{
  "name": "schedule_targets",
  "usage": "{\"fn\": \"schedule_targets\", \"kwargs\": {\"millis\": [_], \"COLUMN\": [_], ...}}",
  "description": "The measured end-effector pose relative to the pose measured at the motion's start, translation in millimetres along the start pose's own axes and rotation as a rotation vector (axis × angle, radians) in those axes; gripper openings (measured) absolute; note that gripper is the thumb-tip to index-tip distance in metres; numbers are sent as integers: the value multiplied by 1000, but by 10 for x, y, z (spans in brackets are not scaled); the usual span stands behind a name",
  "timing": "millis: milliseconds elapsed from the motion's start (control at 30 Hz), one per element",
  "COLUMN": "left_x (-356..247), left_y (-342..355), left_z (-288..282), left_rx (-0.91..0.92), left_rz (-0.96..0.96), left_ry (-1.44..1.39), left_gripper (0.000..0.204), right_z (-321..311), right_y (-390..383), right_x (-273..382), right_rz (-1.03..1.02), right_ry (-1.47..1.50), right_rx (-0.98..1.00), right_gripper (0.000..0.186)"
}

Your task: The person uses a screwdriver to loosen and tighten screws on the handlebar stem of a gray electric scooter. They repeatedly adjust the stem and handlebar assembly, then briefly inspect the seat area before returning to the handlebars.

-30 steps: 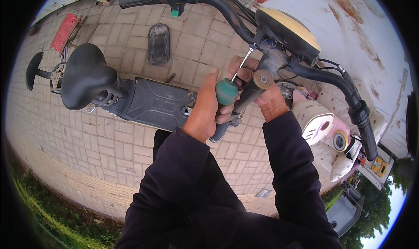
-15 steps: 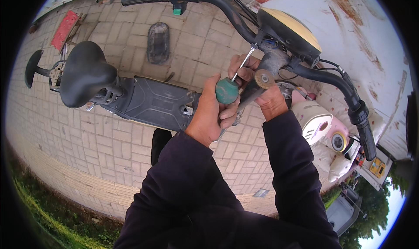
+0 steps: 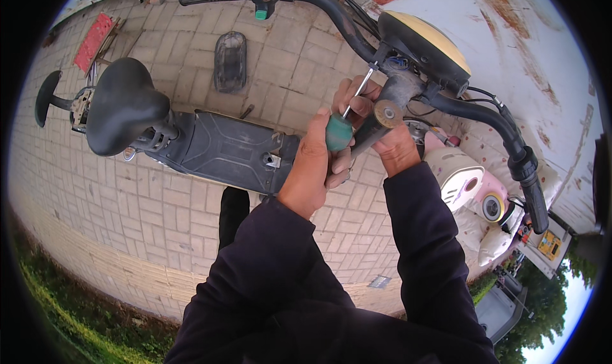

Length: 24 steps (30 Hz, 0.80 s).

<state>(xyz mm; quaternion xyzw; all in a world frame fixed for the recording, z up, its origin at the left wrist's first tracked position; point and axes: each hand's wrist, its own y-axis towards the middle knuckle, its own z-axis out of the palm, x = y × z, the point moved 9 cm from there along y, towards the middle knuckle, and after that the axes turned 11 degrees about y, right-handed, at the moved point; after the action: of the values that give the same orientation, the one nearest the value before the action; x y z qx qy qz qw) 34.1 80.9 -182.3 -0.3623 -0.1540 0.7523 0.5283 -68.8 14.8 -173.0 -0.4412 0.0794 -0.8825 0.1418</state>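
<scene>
My left hand (image 3: pixel 306 173) is closed round the green ball-shaped handle (image 3: pixel 339 133) of a screwdriver. Its steel shaft (image 3: pixel 361 87) runs up to a fitting (image 3: pixel 373 67) beside the yellow-rimmed headlight (image 3: pixel 426 44). My right hand (image 3: pixel 395 148) is closed round the black stem tube (image 3: pixel 368 133), its fingertips showing on the far side near the shaft. The tube has a round end with a bolt (image 3: pixel 387 114). The black handlebar (image 3: pixel 484 118) curves to either side above my hands.
A scooter deck (image 3: pixel 223 150) and black saddle (image 3: pixel 124 106) extend left. A black oblong part (image 3: pixel 231 62) lies on the paving. A red board (image 3: pixel 92 42) stands at the upper left. A pink-and-white item (image 3: pixel 462 179) rests at the right, beside a rusty white wall (image 3: pixel 529 51).
My left hand has shifted slightly and turned on the green handle, covering more of it. My right hand stays on the tube.
</scene>
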Motion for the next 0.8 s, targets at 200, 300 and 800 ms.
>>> {"fn": "schedule_targets", "kwargs": {"millis": [200, 300, 800], "left_x": [-84, -93, -62], "left_y": [15, -61, 6], "left_z": [19, 9, -28], "left_rx": [47, -211, 11], "left_rz": [-31, 183, 4], "left_ry": [-113, -28, -133], "left_gripper": [62, 58, 57], "right_z": [13, -22, -29], "right_y": [-22, -43, -53], "right_x": [-8, -10, -47], "right_rz": [62, 55, 86], "right_ry": [-13, -19, -16], "right_rx": [-4, -58, -72], "right_gripper": [28, 28, 28]}}
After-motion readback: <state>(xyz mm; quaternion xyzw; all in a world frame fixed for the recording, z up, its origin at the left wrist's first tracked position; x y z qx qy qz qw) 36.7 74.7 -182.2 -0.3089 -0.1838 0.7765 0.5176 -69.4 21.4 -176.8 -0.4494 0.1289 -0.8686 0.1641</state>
